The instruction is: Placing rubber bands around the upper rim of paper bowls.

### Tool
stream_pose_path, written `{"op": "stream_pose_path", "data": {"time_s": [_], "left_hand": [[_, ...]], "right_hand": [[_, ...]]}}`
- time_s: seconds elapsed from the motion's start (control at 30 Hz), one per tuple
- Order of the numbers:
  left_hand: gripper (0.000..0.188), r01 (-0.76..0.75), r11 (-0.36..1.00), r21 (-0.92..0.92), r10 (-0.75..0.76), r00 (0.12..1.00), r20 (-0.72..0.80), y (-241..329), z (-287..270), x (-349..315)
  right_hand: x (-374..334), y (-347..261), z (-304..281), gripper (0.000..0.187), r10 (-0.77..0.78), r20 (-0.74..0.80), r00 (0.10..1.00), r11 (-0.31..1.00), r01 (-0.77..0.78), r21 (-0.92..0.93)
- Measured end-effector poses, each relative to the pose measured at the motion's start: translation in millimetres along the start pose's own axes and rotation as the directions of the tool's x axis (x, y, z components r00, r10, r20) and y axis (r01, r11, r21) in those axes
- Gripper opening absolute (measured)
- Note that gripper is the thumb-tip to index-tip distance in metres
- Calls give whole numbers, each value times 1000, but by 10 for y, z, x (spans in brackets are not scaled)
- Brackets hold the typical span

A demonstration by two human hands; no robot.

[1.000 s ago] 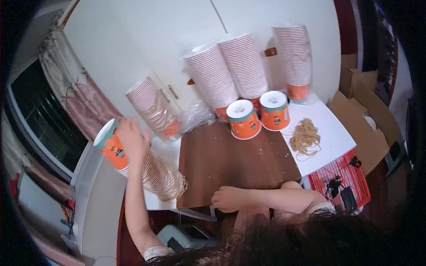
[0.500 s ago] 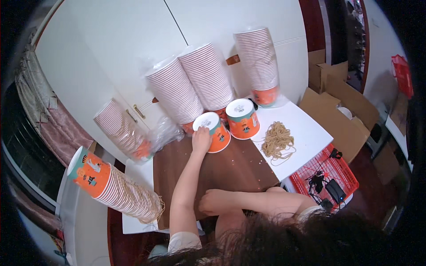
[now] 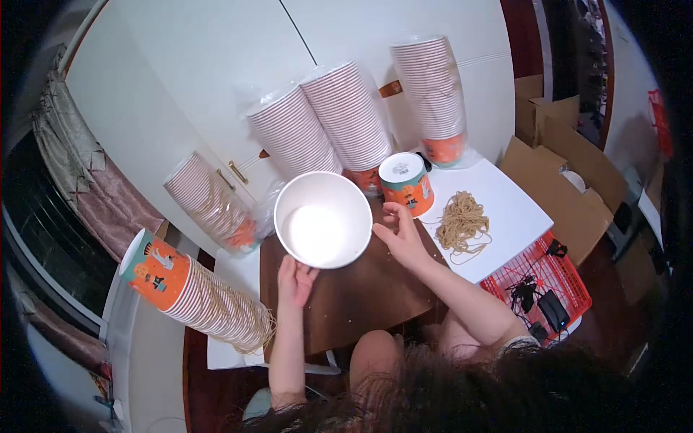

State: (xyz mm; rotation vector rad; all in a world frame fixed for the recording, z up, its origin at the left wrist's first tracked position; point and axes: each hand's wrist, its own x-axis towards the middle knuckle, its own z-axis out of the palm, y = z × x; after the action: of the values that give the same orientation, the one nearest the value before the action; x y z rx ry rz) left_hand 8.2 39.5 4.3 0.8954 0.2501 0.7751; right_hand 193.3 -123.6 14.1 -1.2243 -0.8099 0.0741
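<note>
A white-lined paper bucket (image 3: 323,220) is tilted over the table with its open mouth facing up toward me. My left hand (image 3: 294,281) grips it at the lower rim, some fingers behind the wall. Beside its right rim is my right hand (image 3: 404,238), fingers spread and the thumb at or very near the edge. Just behind that hand, an orange and green paper bucket (image 3: 408,195) stands upside down on the brown board (image 3: 339,317). A loose pile of tan rubber bands (image 3: 463,224) lies to the right on the white tabletop (image 3: 512,209).
Tall bagged stacks of buckets (image 3: 296,133) line the back by the white cabinet (image 3: 195,86). At left, a stack (image 3: 216,296) with bands round it leans outward. A red basket (image 3: 570,281) with cables and a cardboard box (image 3: 563,195) are at right.
The upside-down bucket under my left hand has been lifted off the board and turned mouth-up toward me. My right hand has risen from the near edge to the bucket's right side.
</note>
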Motion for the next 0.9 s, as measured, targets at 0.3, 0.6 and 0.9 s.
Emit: {"op": "stream_pose_path", "data": {"time_s": [0.3, 0.6, 0.9], "left_hand": [[31, 241, 938, 250, -242, 970, -25, -346, -140, -457], [36, -105, 767, 633, 190, 979, -68, 167, 513, -425], [46, -314, 805, 503, 378, 925, -27, -231, 340, -398]], "right_hand": [[-21, 3, 6, 31, 185, 205, 961, 978, -201, 57], [-162, -524, -24, 34, -149, 207, 967, 831, 236, -503], [-133, -590, -69, 36, -415, 177, 892, 781, 450, -433]]}}
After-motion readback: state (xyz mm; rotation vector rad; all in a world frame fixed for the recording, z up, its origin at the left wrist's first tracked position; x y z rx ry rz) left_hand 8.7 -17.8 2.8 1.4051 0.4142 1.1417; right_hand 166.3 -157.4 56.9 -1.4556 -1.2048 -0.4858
